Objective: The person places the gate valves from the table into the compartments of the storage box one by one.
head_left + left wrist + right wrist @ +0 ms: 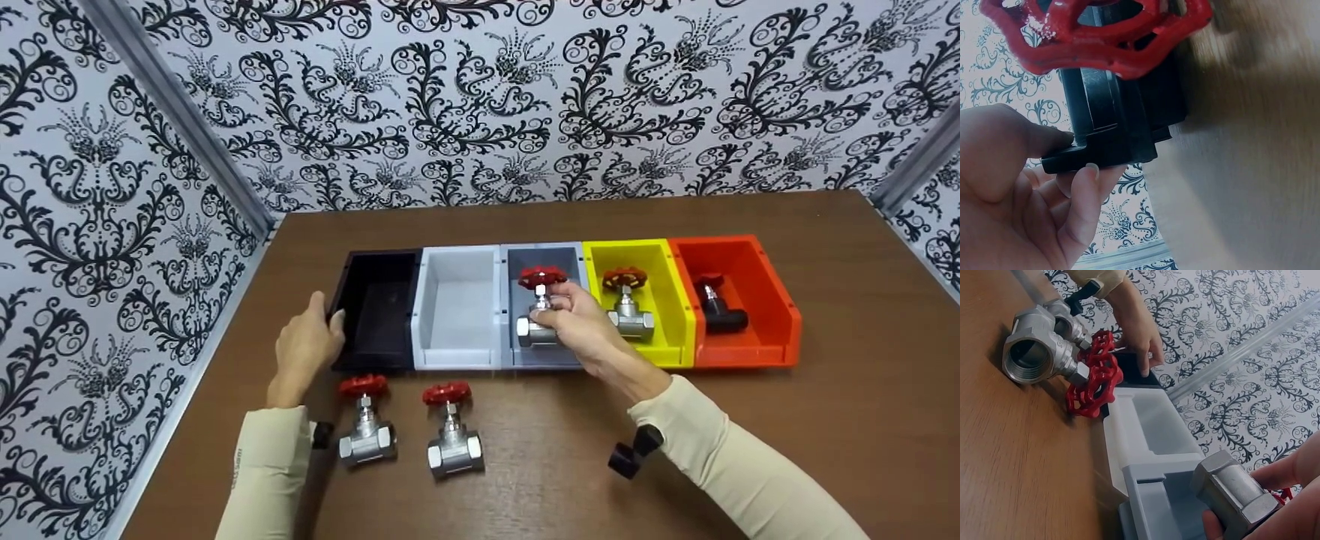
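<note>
The right hand [589, 326] is clamped on a steel valve [535, 332], thumb and fingers pinching it below its red handwheel. The valve is upright, wheel uppermost, at the gray bin [540, 360]; whether it touches the bin floor cannot be told. The left hand [307, 341] is clamped on the outer edge of the black bin [375, 358], thumb on one side, fingers on the other.

The white bin [459, 358] stands between the black and gray ones. The yellow bin [671, 354] contains a second steel valve [630, 322]; the orange bin [750, 354] contains a black-bodied valve [725, 319]. Two further red-wheeled valves, one left [367, 440] and one right [455, 452], rest side by side on the brown table [555, 472], in front of the black and white bins.
</note>
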A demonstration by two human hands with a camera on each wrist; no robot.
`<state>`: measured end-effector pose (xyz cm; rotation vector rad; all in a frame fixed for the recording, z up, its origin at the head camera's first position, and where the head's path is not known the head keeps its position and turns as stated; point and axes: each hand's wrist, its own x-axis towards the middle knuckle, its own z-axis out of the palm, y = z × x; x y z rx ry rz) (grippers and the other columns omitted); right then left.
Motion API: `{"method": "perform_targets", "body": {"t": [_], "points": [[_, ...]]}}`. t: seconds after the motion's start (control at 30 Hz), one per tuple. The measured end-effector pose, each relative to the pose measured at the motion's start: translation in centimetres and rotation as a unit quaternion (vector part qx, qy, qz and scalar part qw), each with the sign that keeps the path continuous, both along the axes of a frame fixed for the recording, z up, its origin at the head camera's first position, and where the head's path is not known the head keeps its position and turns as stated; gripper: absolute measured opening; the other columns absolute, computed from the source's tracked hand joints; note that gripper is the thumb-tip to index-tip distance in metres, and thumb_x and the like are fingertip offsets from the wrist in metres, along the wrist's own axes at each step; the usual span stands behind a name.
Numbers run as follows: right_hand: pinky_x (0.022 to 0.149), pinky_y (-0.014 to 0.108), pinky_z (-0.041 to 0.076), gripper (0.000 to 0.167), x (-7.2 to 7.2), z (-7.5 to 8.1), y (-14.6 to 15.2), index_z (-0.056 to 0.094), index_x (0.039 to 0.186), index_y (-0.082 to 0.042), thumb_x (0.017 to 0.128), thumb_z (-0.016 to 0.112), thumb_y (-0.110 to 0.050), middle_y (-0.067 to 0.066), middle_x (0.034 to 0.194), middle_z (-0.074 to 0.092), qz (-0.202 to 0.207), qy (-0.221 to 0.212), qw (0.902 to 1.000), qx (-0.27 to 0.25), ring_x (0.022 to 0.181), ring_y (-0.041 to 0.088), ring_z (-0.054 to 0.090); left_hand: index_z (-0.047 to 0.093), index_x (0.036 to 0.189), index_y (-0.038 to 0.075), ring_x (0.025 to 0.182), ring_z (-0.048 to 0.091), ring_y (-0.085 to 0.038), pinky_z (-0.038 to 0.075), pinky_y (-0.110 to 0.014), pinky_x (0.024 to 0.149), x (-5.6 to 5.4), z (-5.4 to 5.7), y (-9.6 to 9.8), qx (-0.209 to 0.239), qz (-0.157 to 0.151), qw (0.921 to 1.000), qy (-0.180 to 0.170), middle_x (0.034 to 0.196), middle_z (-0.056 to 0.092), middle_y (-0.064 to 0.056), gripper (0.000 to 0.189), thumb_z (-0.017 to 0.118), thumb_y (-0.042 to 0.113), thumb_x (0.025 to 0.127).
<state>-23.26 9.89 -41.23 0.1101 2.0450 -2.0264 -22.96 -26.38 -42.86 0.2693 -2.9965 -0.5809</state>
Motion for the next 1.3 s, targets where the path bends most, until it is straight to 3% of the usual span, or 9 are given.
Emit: {"method": "perform_targets", "body": {"t": [0.17, 0.37, 0.9, 1.3], "points": [[0.079, 0.023, 0.049, 0.046, 0.0, -0.4, -0.2, 0.040, 0.135, 0.009, 0.093, 0.057, 0.004, 0.018, 0.112, 0.060, 0.006, 0.001, 0.9999, 0.009, 0.089, 0.017, 0.058, 0.043, 0.105, 0.002, 0.093, 0.060, -0.058, 0.044, -0.065, 0.073, 0.0, -0.2, 0.0, 0.002, 0.002, 1.0000, 0.007, 0.102, 0.063, -0.037, 0.028, 0.048, 0.030, 0.102], [0.080, 0.024, 0.050, 0.047, -0.4, -0.7, -0.2, 0.038, 0.136, 0.010, 0.093, 0.056, 0.004, 0.021, 0.116, 0.059, 0.000, -0.001, 1.0000, 0.006, 0.091, 0.018, 0.058, 0.043, 0.108, 0.002, 0.094, 0.060, -0.058, 0.044, -0.065, 0.074, -0.2, -0.3, -0.1, 0.000, 0.006, 1.0000, 0.006, 0.104, 0.062, -0.038, 0.028, 0.047, 0.030, 0.102], [0.099, 0.038, 0.046, 0.057, -1.0, -1.2, -0.7, 0.033, 0.143, 0.006, 0.092, 0.058, 0.002, 0.024, 0.129, 0.055, -0.010, -0.009, 0.9992, 0.038, 0.107, 0.028, 0.057, 0.043, 0.115, 0.001, 0.094, 0.060, -0.058, 0.044, -0.066, 0.075, -0.2, -0.3, -0.2, 0.001, 0.004, 1.0000, 0.007, 0.106, 0.062, -0.038, 0.031, 0.046, 0.030, 0.103], [0.095, 0.038, 0.047, 0.053, -1.4, -1.9, -1.2, 0.036, 0.141, 0.006, 0.092, 0.057, 0.000, 0.024, 0.128, 0.058, -0.018, 0.002, 0.9971, 0.074, 0.105, 0.028, 0.058, 0.043, 0.109, 0.001, 0.089, 0.061, -0.057, 0.044, -0.065, 0.072, 0.1, -0.3, 0.0, 0.002, -0.006, 0.9997, 0.023, 0.096, 0.063, -0.036, 0.028, 0.048, 0.028, 0.102]]}}
